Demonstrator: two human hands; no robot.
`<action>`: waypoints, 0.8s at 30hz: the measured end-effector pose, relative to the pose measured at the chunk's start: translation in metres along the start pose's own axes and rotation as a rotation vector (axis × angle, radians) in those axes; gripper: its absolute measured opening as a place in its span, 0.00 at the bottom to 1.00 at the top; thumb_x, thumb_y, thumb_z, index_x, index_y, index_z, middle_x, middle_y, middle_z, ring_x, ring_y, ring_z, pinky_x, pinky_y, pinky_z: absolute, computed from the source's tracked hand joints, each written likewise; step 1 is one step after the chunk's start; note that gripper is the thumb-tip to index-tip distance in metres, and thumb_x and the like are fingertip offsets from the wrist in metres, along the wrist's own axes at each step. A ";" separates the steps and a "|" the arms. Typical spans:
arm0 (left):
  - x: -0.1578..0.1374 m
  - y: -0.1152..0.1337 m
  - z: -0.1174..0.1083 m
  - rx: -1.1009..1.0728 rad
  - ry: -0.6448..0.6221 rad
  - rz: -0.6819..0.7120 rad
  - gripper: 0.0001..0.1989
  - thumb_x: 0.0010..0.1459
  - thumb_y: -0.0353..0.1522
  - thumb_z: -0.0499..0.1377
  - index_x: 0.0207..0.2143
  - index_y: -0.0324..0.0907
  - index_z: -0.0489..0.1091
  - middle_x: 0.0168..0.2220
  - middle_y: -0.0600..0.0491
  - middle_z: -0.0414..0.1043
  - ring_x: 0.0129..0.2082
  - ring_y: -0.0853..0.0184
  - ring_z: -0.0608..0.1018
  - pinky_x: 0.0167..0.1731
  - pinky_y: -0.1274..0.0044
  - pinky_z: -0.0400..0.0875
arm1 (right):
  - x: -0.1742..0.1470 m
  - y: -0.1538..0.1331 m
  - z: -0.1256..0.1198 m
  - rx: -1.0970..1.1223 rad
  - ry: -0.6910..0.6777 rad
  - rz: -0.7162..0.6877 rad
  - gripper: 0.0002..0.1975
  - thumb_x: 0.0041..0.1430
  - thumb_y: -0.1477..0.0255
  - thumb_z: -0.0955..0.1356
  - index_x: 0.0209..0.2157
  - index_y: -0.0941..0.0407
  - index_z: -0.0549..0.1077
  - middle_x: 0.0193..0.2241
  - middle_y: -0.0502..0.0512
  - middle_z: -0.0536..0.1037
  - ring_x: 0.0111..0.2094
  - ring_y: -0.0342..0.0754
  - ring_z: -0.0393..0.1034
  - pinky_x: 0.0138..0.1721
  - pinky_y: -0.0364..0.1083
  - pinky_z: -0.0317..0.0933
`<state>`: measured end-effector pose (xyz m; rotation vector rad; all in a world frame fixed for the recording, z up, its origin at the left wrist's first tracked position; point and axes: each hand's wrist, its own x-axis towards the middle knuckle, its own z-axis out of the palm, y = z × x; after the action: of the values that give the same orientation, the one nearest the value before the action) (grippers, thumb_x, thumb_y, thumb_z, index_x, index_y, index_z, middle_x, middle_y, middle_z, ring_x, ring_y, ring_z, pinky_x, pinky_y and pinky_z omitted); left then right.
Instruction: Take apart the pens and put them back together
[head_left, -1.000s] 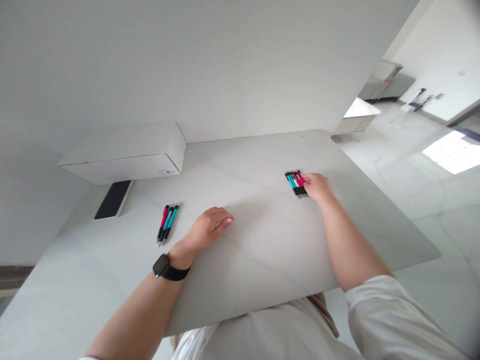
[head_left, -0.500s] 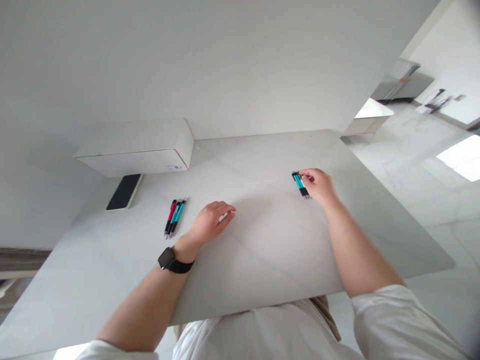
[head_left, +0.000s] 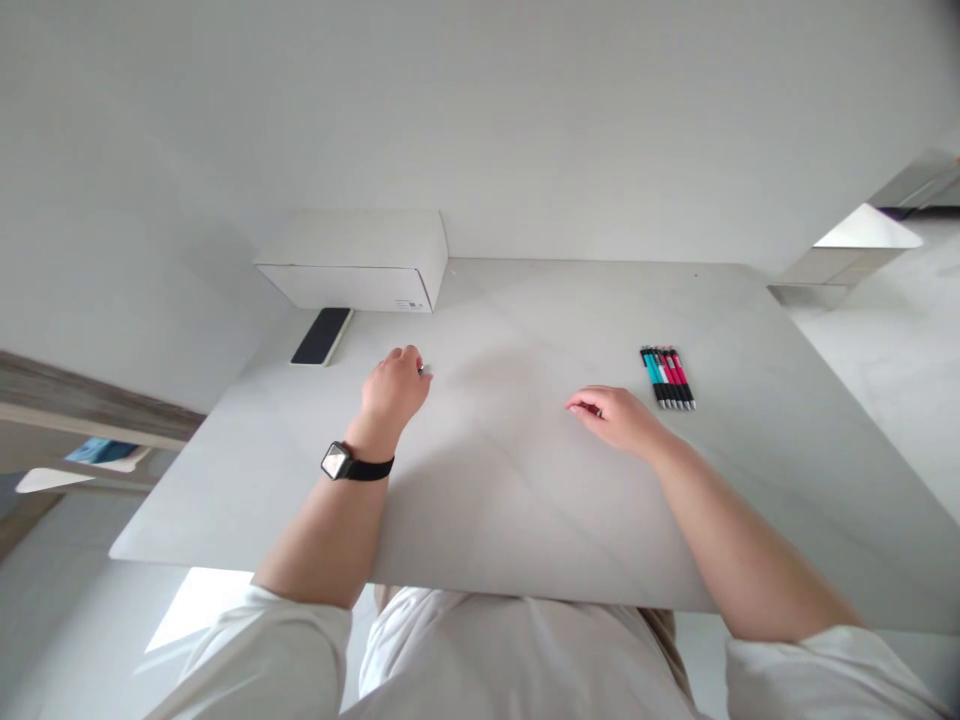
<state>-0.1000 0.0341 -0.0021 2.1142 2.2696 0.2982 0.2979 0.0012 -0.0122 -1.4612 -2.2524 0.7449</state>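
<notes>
My left hand (head_left: 394,386), with a black watch (head_left: 336,460) on its wrist, is curled closed low over the left half of the table. A small silver and dark end of a pen (head_left: 424,371) shows beside its thumb; the rest is hidden by the hand. My right hand (head_left: 613,416) hovers right of the middle, fingers loosely bent with a gap to the thumb, and nothing plainly in it. Just beyond it, a tidy row of several pens (head_left: 667,378), teal on the left and red on the right, lies side by side, untouched.
A white box (head_left: 352,285) stands against the wall at the back left. A dark-screened phone (head_left: 322,336) lies in front of it. The pale table (head_left: 510,500) reaches the wall, and its front edge is at my body.
My right hand has left the pen row and moved toward the middle, uncovering the red pens. My left hand has closed over where the three left pens lay. The view has swung left.
</notes>
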 end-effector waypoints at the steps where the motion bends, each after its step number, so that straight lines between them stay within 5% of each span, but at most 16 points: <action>1: 0.002 -0.006 0.000 0.042 -0.027 -0.045 0.13 0.63 0.40 0.60 0.47 0.43 0.71 0.45 0.42 0.75 0.43 0.53 0.79 0.40 0.67 0.72 | 0.000 0.001 0.000 -0.001 0.003 0.007 0.11 0.66 0.63 0.66 0.41 0.47 0.81 0.39 0.51 0.84 0.36 0.51 0.75 0.40 0.48 0.66; 7: 0.011 -0.027 0.003 0.146 -0.193 -0.121 0.19 0.58 0.45 0.63 0.45 0.43 0.77 0.47 0.39 0.76 0.44 0.50 0.80 0.40 0.66 0.74 | -0.001 0.003 -0.002 -0.001 0.018 -0.013 0.11 0.66 0.64 0.66 0.42 0.47 0.81 0.38 0.51 0.84 0.36 0.51 0.75 0.40 0.48 0.65; 14: 0.015 -0.026 0.011 0.130 -0.278 -0.043 0.13 0.58 0.43 0.63 0.36 0.45 0.80 0.42 0.42 0.80 0.39 0.52 0.80 0.37 0.67 0.73 | -0.001 0.001 -0.002 0.016 0.038 -0.029 0.11 0.67 0.65 0.66 0.41 0.47 0.82 0.40 0.52 0.84 0.38 0.51 0.76 0.42 0.48 0.65; 18: 0.001 0.006 0.007 0.014 -0.175 0.199 0.11 0.60 0.41 0.62 0.35 0.45 0.79 0.42 0.45 0.79 0.40 0.57 0.80 0.37 0.71 0.71 | 0.000 -0.002 0.001 0.072 0.038 -0.011 0.10 0.66 0.64 0.67 0.42 0.47 0.81 0.40 0.52 0.84 0.37 0.51 0.76 0.41 0.48 0.66; 24: -0.045 0.074 0.004 -0.338 -0.191 0.699 0.06 0.63 0.37 0.61 0.39 0.46 0.75 0.39 0.51 0.74 0.33 0.66 0.77 0.34 0.75 0.70 | -0.001 -0.019 0.014 0.286 -0.032 0.003 0.19 0.65 0.59 0.69 0.56 0.46 0.76 0.42 0.53 0.82 0.37 0.49 0.76 0.41 0.48 0.68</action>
<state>-0.0231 -0.0053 0.0006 2.5149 1.2096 0.4266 0.2764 -0.0091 -0.0121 -1.3246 -2.0630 1.0488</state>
